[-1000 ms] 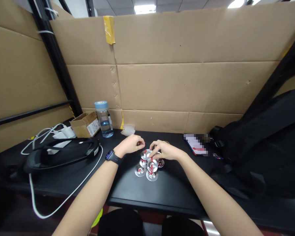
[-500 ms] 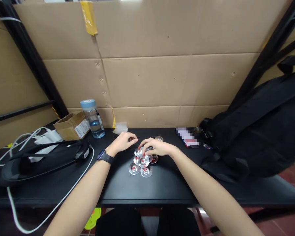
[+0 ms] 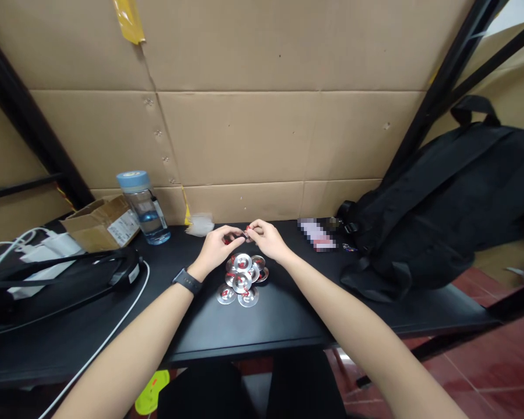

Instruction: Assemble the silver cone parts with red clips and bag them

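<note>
Both my hands meet just behind a heap of silver finger cymbals (image 3: 242,282), domed metal discs with red cords at their centres. My left hand (image 3: 218,249), with a dark watch on its wrist, is closed, thumb and fingers pinching a finger cymbal mostly hidden by the fingers. Pinched between the fingertips of my right hand (image 3: 268,240) is red cord belonging to that same piece. Several cymbals overlap in the heap; two lie flat at its front edge, nearest me.
A water bottle (image 3: 146,209), an open cardboard box (image 3: 102,224) and a black bag (image 3: 70,285) with white cables stand left. A plastic bag (image 3: 199,224) lies against the cardboard wall. A blurred phone-like item (image 3: 317,234) and black backpack (image 3: 441,203) are on the right.
My right hand has lifted off the heap and moved back to meet my left hand. Both now pinch at a finger cymbal and its red cord. The view has shifted right.
</note>
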Demonstrator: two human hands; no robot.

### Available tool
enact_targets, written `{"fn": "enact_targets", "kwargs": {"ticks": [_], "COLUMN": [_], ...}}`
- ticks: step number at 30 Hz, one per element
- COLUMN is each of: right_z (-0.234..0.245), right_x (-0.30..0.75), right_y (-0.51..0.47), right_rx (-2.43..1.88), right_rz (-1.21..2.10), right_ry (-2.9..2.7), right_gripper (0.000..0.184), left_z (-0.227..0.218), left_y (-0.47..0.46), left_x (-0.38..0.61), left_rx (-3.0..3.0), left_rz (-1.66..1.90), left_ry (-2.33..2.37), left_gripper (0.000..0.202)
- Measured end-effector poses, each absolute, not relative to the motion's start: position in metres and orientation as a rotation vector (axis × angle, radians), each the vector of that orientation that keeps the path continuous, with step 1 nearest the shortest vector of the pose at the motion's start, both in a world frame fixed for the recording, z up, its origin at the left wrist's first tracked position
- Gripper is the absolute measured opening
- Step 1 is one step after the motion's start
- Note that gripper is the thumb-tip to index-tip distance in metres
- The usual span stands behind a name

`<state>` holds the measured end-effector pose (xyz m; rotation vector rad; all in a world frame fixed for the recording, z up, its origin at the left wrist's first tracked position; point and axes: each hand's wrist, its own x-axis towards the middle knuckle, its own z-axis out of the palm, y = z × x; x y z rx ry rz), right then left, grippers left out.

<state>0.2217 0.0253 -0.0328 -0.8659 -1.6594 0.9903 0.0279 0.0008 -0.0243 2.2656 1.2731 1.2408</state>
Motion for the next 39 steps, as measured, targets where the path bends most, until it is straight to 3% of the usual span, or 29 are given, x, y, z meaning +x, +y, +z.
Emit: {"fn": "enact_targets", "kwargs": {"ticks": [7, 16, 19, 24, 28, 32, 39], "right_z": [-0.027, -0.025, -0.019, -0.010, -0.023, -0.037, -0.031], "right_x": [0.216, 0.218, 0.232, 0.280, 0.303, 0.308, 0.303], "right_y": [0.017, 0.014, 0.020, 0.044, 0.060, 0.067, 0.063], "right_rx": [-0.735, -0.682, -0.737, -1.043, -1.261, -1.365, -1.303], "right_rz": [1.246, 1.147, 0.990, 0.356, 0.324, 0.372, 0.418], "right_ry": [-1.544, -1.656, -1.710, -1.964, -2.152, -2.282, -2.433], "right_gripper": [0.037, 0.045, 0.042, 0.028, 0.022, 0.023, 0.022], "left_z": [-0.019, -0.017, -0.014, -0.016, -0.026, -0.028, -0.005], "left_y": [-0.004, -0.001, 0.004, 0.015, 0.021, 0.023, -0.002], "left_x": [0.033, 0.029, 0.020, -0.009, -0.019, -0.016, 0.003], "left_rx": [2.406, 2.618, 2.586, 2.533, 2.471, 2.489, 2.520], "left_rz": [1.366, 1.201, 1.195, 0.914, 0.770, 0.777, 0.604], "left_ry": [1.304, 1.287, 1.444, 1.816, 1.892, 1.798, 1.007], "left_gripper": [0.014, 0.010, 0.009, 0.012, 0.014, 0.014, 0.018]}}
